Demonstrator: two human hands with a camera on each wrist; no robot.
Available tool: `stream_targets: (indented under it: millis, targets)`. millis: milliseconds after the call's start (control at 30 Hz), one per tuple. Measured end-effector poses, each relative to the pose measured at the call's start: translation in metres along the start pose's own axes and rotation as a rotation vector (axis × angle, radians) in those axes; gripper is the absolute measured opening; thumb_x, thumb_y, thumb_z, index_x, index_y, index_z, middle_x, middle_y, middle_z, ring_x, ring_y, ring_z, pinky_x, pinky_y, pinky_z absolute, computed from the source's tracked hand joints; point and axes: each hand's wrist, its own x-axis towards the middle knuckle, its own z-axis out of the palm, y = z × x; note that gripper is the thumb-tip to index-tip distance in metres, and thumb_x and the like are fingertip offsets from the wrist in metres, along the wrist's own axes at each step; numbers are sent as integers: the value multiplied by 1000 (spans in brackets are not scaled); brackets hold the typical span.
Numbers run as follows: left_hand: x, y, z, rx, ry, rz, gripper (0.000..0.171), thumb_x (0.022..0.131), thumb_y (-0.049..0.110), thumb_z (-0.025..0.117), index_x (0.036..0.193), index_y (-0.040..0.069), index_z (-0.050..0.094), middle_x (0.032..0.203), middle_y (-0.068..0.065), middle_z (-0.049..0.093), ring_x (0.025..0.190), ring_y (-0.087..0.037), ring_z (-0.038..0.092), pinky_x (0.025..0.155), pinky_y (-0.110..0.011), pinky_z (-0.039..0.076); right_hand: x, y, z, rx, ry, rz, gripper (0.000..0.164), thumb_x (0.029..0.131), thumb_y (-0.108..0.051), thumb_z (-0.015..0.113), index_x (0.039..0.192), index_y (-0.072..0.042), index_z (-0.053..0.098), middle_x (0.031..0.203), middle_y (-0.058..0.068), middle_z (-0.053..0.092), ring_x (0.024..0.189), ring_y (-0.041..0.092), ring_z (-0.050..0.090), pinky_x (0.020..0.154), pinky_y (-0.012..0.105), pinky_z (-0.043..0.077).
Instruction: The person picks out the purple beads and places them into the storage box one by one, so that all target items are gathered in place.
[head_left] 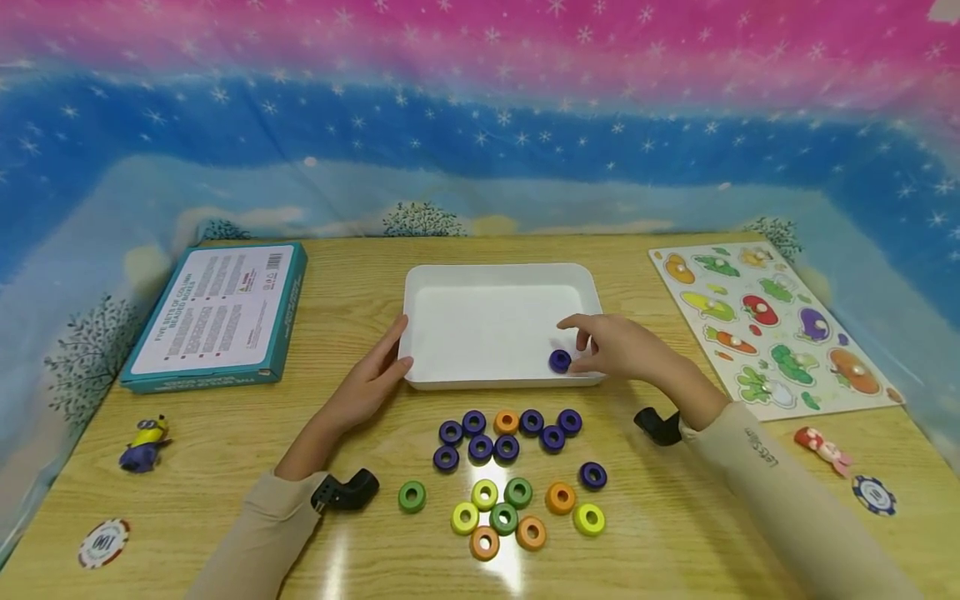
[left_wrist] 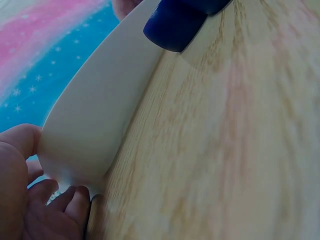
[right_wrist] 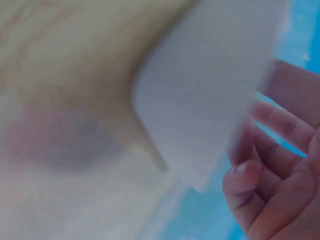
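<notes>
A white tray (head_left: 498, 325) lies on the table. My left hand (head_left: 367, 385) rests against its left side, fingers and thumb at the wall; the left wrist view shows the thumb by the rim. One purple ring-shaped bead (head_left: 559, 361) lies in the tray's front right corner. Over that corner is my right hand (head_left: 618, 346), with thumb and index finger apart and the thumb close beside the bead. In front of the tray lie several purple beads (head_left: 481, 449) with an orange bead (head_left: 506, 422) among them. Nearer me are green beads (head_left: 503, 518), yellow beads (head_left: 465, 517) and orange beads (head_left: 531, 533).
A flat teal box (head_left: 213, 317) lies at the back left, a vegetable puzzle board (head_left: 772, 333) at the right. A small yellow-and-blue figure (head_left: 146, 443) and a poker chip (head_left: 104, 543) are at left. Another chip (head_left: 873, 496) and a red-and-pink figure (head_left: 823, 450) are at right.
</notes>
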Motion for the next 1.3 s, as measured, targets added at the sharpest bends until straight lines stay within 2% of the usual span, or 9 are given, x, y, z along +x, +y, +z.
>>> stream_targets:
  millis: [133, 300, 400, 500, 667, 833, 1133, 1300]
  targets:
    - [0, 0, 0, -9, 2, -4, 52, 90, 9, 39, 134, 1, 13, 139, -11, 6, 125, -16, 6, 99, -34, 11, -15, -6, -11, 6, 92, -30, 41, 73, -23, 66, 109, -7, 54, 77, -2, 54, 56, 8, 45, 51, 25, 39]
    - [-1, 0, 0, -26, 7, -19, 51, 90, 8, 39, 134, 2, 13, 139, -8, 7, 125, -14, 6, 99, -32, 12, -37, -10, -11, 85, 133, -107, 30, 73, -31, 64, 97, -14, 58, 71, -11, 51, 54, 6, 43, 48, 23, 37]
    - [-1, 0, -1, -31, 9, -23, 51, 90, 8, 39, 134, 2, 13, 139, -8, 7, 125, -14, 6, 99, -32, 12, -47, -12, -3, 144, 94, -146, 29, 74, -30, 64, 97, -14, 59, 70, -12, 52, 52, 4, 43, 47, 21, 38]
    - [-2, 1, -1, -39, 7, -21, 51, 90, 7, 38, 134, 3, 13, 139, -8, 6, 125, -13, 6, 99, -32, 12, -53, -13, 7, 211, 14, -137, 29, 75, -24, 64, 99, -10, 59, 69, -12, 53, 52, 3, 45, 46, 21, 39]
    - [-2, 1, -1, -61, -3, -5, 51, 90, 6, 37, 134, 2, 11, 139, -8, 5, 125, -13, 6, 99, -31, 12, -56, -13, 24, 218, -90, -107, 37, 75, -21, 65, 107, -6, 56, 71, -12, 54, 56, 3, 49, 52, 21, 41]
    - [-1, 1, 0, -59, -11, -4, 51, 91, 6, 37, 134, 2, 10, 139, -8, 5, 125, -13, 5, 99, -32, 11, -53, -14, 35, 163, -85, -101, 42, 72, -24, 67, 108, -7, 55, 73, -11, 52, 57, 3, 47, 54, 21, 41]
    - [-2, 0, 0, -47, -14, -11, 51, 91, 8, 37, 135, 4, 11, 139, -8, 5, 125, -12, 6, 99, -31, 11, -49, -19, 44, 121, -48, -120, 29, 72, -22, 67, 98, -12, 57, 65, -10, 48, 53, 2, 43, 48, 20, 39]
    - [2, -19, -1, -55, -16, 3, 53, 91, 11, 38, 136, 11, 11, 140, -2, 5, 124, -10, 6, 98, -31, 12, -51, -20, 39, 117, -68, -127, 26, 72, -23, 67, 95, -16, 57, 65, -11, 48, 53, 2, 43, 48, 20, 39]
